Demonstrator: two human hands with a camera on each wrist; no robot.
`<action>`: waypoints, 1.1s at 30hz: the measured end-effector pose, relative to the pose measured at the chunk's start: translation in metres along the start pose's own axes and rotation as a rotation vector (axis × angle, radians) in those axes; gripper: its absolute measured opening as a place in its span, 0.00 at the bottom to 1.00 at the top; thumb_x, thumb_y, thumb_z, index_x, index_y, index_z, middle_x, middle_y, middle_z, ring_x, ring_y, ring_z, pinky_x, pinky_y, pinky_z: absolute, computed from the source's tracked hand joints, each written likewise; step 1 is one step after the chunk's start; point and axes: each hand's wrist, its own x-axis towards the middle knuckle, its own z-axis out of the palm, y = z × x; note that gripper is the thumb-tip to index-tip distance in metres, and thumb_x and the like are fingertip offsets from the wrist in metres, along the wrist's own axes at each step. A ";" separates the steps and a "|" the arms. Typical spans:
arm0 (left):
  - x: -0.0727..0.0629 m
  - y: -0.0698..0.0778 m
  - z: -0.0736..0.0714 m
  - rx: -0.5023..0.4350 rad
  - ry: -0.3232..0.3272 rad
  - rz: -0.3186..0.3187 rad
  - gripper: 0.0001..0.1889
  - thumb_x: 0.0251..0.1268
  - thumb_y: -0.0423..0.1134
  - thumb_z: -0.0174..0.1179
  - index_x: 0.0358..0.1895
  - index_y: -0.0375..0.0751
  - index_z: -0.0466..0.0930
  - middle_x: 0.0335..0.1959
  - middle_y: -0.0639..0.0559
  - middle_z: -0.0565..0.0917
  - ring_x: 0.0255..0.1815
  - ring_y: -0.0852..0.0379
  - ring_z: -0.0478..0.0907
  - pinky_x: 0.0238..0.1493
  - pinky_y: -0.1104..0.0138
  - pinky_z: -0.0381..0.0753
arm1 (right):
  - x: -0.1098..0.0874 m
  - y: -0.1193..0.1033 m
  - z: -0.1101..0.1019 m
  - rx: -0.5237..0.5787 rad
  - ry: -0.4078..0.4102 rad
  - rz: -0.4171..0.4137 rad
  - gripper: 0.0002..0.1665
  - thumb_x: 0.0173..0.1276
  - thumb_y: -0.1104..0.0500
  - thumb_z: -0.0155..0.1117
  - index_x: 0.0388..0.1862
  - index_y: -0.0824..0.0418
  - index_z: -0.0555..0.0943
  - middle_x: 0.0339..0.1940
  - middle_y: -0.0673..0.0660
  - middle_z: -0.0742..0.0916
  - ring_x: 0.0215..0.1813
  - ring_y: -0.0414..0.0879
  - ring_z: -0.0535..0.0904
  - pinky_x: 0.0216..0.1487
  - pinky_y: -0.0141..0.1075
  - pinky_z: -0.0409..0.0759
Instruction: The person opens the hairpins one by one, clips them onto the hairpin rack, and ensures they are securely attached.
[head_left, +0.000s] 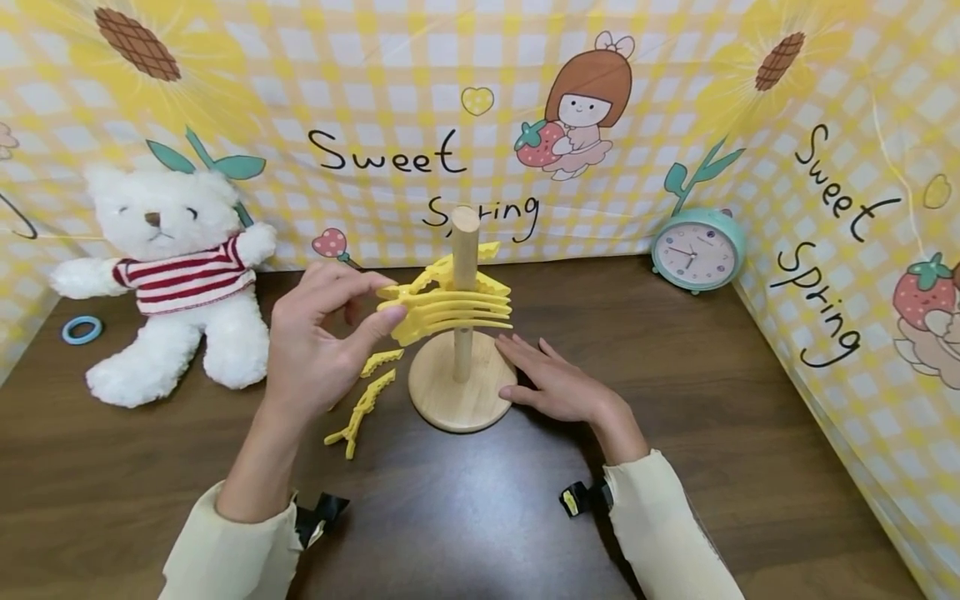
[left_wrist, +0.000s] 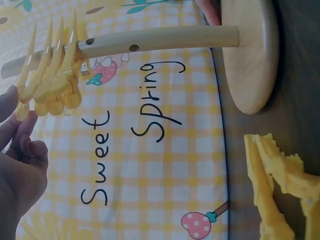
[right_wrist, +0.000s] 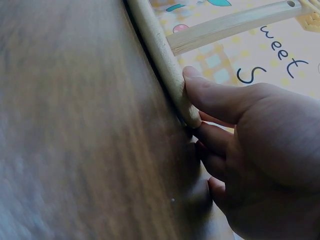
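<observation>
My left hand [head_left: 318,342] pinches the tail of a yellow alligator hair clip [left_wrist: 26,95] between thumb and fingers, at the upper part of the stand's wooden post [head_left: 466,250]. Just below it, several matching hair clips [head_left: 450,315] sit stacked along the post, their long prongs pointing right. My right hand [head_left: 558,389] holds the edge of the round wooden base [head_left: 442,408]; the right wrist view shows its thumb over the rim and fingers at the side. Left of the base, more yellow clips [head_left: 363,410] lie on the table.
A white teddy bear [head_left: 176,275] in a striped shirt sits at the left, with a blue ring [head_left: 82,330] beside it. At the back right stands a mint alarm clock [head_left: 697,252]. Checkered cloth [head_left: 390,75] walls rise behind the brown table [head_left: 675,367] and along its right side.
</observation>
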 end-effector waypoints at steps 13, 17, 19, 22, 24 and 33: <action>0.006 0.001 -0.002 0.021 -0.044 0.009 0.12 0.48 0.21 0.75 0.37 0.28 0.87 0.25 0.49 0.76 0.30 0.56 0.66 0.33 0.69 0.63 | 0.000 0.000 0.000 0.011 -0.006 0.008 0.44 0.79 0.46 0.56 0.84 0.56 0.49 0.84 0.54 0.55 0.83 0.43 0.41 0.79 0.45 0.31; 0.007 0.001 -0.001 0.026 -0.038 0.010 0.10 0.49 0.23 0.75 0.37 0.29 0.88 0.24 0.50 0.76 0.30 0.56 0.66 0.32 0.68 0.62 | 0.000 -0.001 -0.001 0.008 -0.007 0.005 0.44 0.79 0.46 0.57 0.84 0.57 0.49 0.83 0.54 0.55 0.83 0.43 0.42 0.80 0.46 0.32; 0.008 0.001 0.000 0.030 -0.034 0.012 0.10 0.50 0.23 0.75 0.37 0.30 0.88 0.24 0.50 0.76 0.30 0.56 0.66 0.32 0.67 0.62 | 0.000 -0.001 -0.001 0.006 -0.005 -0.001 0.44 0.79 0.47 0.57 0.84 0.57 0.49 0.83 0.55 0.56 0.83 0.44 0.42 0.80 0.46 0.31; 0.008 0.001 0.001 0.031 -0.033 0.017 0.10 0.50 0.24 0.76 0.37 0.31 0.89 0.23 0.50 0.76 0.30 0.56 0.65 0.34 0.66 0.61 | 0.000 0.000 -0.001 0.007 -0.002 -0.007 0.44 0.79 0.47 0.57 0.84 0.57 0.50 0.83 0.56 0.56 0.83 0.46 0.42 0.80 0.46 0.32; 0.008 0.000 0.002 0.026 -0.037 0.015 0.10 0.50 0.24 0.76 0.37 0.32 0.89 0.23 0.50 0.76 0.30 0.56 0.65 0.35 0.66 0.61 | 0.000 0.000 -0.001 0.002 -0.002 -0.008 0.44 0.79 0.47 0.58 0.84 0.58 0.50 0.83 0.56 0.56 0.83 0.47 0.43 0.80 0.47 0.32; 0.007 -0.002 0.003 -0.010 -0.085 -0.011 0.11 0.52 0.23 0.74 0.40 0.32 0.88 0.28 0.47 0.80 0.28 0.57 0.68 0.31 0.69 0.65 | 0.000 -0.001 -0.001 0.005 -0.006 0.007 0.44 0.79 0.47 0.58 0.84 0.56 0.49 0.83 0.55 0.56 0.83 0.47 0.43 0.80 0.46 0.32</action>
